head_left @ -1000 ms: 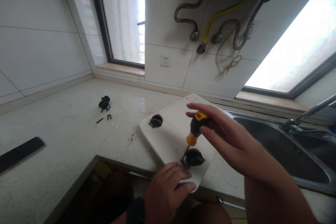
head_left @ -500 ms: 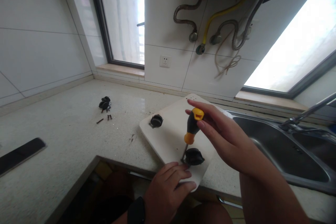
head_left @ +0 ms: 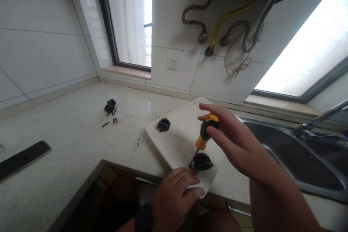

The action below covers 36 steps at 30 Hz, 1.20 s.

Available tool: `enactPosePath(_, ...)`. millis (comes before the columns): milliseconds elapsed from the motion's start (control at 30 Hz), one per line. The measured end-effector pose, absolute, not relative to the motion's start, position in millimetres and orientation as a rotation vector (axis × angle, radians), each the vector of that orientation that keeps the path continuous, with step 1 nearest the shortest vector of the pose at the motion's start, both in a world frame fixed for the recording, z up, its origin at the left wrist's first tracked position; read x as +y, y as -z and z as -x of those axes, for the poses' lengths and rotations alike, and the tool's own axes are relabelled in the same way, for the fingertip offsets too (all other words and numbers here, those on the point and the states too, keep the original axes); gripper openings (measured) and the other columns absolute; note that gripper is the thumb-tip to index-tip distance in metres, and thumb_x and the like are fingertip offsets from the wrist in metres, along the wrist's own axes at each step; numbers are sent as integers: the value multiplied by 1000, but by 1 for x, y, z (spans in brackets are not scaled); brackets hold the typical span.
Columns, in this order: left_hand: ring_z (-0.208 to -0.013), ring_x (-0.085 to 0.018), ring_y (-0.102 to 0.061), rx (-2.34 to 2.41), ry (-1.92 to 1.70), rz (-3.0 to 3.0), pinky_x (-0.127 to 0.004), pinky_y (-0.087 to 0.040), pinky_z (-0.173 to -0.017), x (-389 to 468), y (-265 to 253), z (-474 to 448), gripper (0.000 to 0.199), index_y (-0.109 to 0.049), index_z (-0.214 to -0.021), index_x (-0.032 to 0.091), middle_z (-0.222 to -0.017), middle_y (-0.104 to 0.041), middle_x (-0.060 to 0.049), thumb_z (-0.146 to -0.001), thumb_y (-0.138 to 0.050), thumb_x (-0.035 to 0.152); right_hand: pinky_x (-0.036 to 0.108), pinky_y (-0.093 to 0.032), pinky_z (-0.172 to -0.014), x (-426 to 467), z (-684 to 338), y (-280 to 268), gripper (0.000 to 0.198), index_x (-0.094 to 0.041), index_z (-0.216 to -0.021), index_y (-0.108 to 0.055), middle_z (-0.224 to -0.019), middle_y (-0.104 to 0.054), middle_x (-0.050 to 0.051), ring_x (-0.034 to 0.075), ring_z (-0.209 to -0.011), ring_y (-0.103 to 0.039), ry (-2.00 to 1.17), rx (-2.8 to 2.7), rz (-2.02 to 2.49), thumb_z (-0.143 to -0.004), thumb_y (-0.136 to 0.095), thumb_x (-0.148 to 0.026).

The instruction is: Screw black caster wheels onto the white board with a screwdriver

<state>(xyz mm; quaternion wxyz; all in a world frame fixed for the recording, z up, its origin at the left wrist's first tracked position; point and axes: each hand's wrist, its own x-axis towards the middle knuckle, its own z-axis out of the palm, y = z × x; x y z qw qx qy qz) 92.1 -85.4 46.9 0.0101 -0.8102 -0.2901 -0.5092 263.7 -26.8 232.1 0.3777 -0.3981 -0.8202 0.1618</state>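
Note:
A white board (head_left: 181,136) with rounded corners lies on the counter, its near corner jutting over the front edge. Two black caster wheels sit on it: a near caster (head_left: 202,162) and a far caster (head_left: 163,125). My right hand (head_left: 231,136) grips a black-and-yellow screwdriver (head_left: 208,128) by its handle, thumb on the near side. The tool leans to the right, and its tip meets the near caster's left side. My left hand (head_left: 178,194) holds the board's near edge, fingertips beside that tip. Whether those fingers also pinch a screw is hidden.
Two more black casters (head_left: 110,106) lie on the counter at the left, with several screws (head_left: 115,120) around them. A dark flat object (head_left: 25,159) lies at far left. The steel sink (head_left: 282,148) is at right. An opening (head_left: 108,188) cuts into the counter's front.
The screwdriver handle has tipped further to the right, with my right hand shifting slightly along. My left hand keeps its place on the board. The whole view has moved a little.

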Motion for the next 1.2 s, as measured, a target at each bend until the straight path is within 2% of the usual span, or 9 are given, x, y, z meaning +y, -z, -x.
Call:
enactPosePath(67,-107,-19,-76,-890,1564,2553,-38,-62,-99,-85,-47,-92,20,-74,-105,21,-102,-79,-4,-108,-54,19,44,-59,-103,-28,-268,-235,45,-38,-149,-53,-139,-66,6,24,-124,-69,-595,-2110,960,-105,-58,-33)
enactPosePath(133,-106,-19,-76,-884,1571,2551,-39,-62,-99,-85,-47,-91,21,-74,-105,20,-102,-79,-4,-108,-54,19,41,-62,-97,-29,-268,-236,41,-37,-143,-58,-128,-72,4,22,-114,-73,-621,-2088,969,-102,-63,-33)
enactPosePath(267,-106,-19,-75,-871,1597,2554,-39,-61,-100,-84,-47,-91,21,-74,-106,20,-102,-78,-4,-108,-53,18,36,-63,-72,-32,-251,-231,23,-30,-119,-72,-96,-76,2,19,-80,-73,-203,-1965,1101,-96,-72,-36)
enactPosePath(367,-105,-19,-75,-856,1586,2568,-39,-62,-99,-83,-48,-90,22,-74,-106,20,-101,-78,-4,-108,-53,17,39,-62,-76,-34,-242,-228,21,-27,-116,-74,-85,-73,2,19,-74,-70,46,-1911,1095,-98,-70,-34)
enactPosePath(567,-103,-18,-75,-833,1551,2594,-39,-61,-101,-82,-50,-87,22,-74,-107,19,-102,-78,-5,-108,-51,17,44,-63,-96,-33,-256,-234,52,-37,-155,-48,-133,-69,8,24,-118,-71,-488,-2145,977,-104,-57,-31)
enactPosePath(833,-108,-19,-74,-856,1581,2585,-38,-61,-100,-82,-47,-89,21,-74,-107,20,-102,-78,-4,-107,-53,17,40,-68,-83,-33,-254,-228,42,-34,-133,-68,-108,-77,3,24,-94,-78,-393,-1946,1095,-92,-76,-30)
enactPosePath(1033,-110,-18,-73,-859,1562,2583,-38,-60,-103,-82,-44,-89,18,-74,-107,20,-104,-78,-5,-107,-56,18,31,-67,-57,-38,-245,-224,41,-33,-125,-75,-104,-76,3,21,-79,-77,-225,-1861,1148,-85,-84,-37)
enactPosePath(1100,-109,-18,-73,-877,1534,2587,-38,-60,-102,-82,-45,-89,17,-74,-107,20,-104,-77,-5,-106,-57,18,32,-68,-62,-39,-246,-227,42,-33,-131,-71,-108,-76,4,22,-84,-77,-229,-1919,1150,-89,-80,-38)
enactPosePath(1200,-109,-18,-73,-864,1505,2594,-38,-60,-103,-82,-46,-89,15,-73,-107,20,-105,-77,-6,-105,-58,18,39,-68,-84,-41,-252,-232,48,-36,-147,-58,-123,-74,6,22,-102,-76,-326,-2085,1102,-99,-66,-33)
